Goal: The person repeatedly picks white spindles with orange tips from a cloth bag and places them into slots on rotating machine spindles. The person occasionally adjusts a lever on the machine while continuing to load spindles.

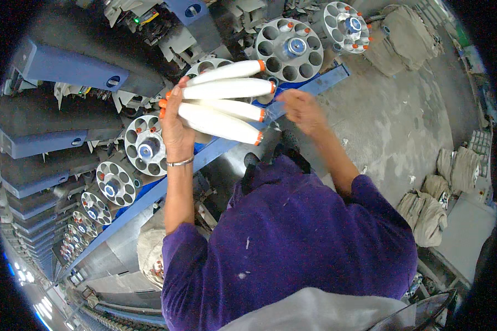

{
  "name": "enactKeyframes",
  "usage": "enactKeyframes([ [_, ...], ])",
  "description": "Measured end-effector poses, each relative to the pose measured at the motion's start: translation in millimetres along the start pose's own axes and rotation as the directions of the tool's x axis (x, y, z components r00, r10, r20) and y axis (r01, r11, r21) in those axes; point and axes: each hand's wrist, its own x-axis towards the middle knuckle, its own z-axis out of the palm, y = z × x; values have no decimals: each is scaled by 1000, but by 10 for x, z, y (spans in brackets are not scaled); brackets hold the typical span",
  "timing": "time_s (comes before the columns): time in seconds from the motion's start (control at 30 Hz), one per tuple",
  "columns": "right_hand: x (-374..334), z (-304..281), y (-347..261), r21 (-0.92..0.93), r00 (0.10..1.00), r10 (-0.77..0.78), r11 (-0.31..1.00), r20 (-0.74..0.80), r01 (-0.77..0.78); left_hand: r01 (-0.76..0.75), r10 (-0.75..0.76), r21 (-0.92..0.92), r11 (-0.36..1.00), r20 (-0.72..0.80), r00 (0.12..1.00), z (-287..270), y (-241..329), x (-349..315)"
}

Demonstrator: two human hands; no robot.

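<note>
My left hand [176, 124] is closed around several white yarn bobbins [221, 122], gripping them at their left ends. They fan out to the right, each a long tapered wound body with orange tips. To the right of the bobbins' free ends is my right hand [305, 112], slightly blurred, its fingers curled together. Whether it pinches a thread cannot be made out. Wisps of loose thread hang by the lower bobbin tips. Just behind the bobbins stands a round grey magazine [289, 49] with holes around a blue hub, some holding orange-tipped tubes.
More round magazines [116, 183] line the blue rail [204, 156] toward the lower left. Blue-and-black machine units [77, 63] rise at the left. Cloth sacks [408, 38] lie on the floor at the back right, and others [425, 215] sit by a grey surface at the right.
</note>
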Motion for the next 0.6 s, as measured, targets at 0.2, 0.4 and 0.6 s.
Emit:
enactKeyframes([
  [0.2,-357,-1064,-689,-89,815,-147,989,-561,117,27,-34,80,996,85,996,-223,214,119],
  [0.4,237,-273,-482,-544,984,-109,822,138,167,28,-35,63,998,122,992,209,28,311],
  [0.6,440,-734,-149,-80,983,-171,981,68,176,13,-21,66,998,113,993,452,55,501],
])
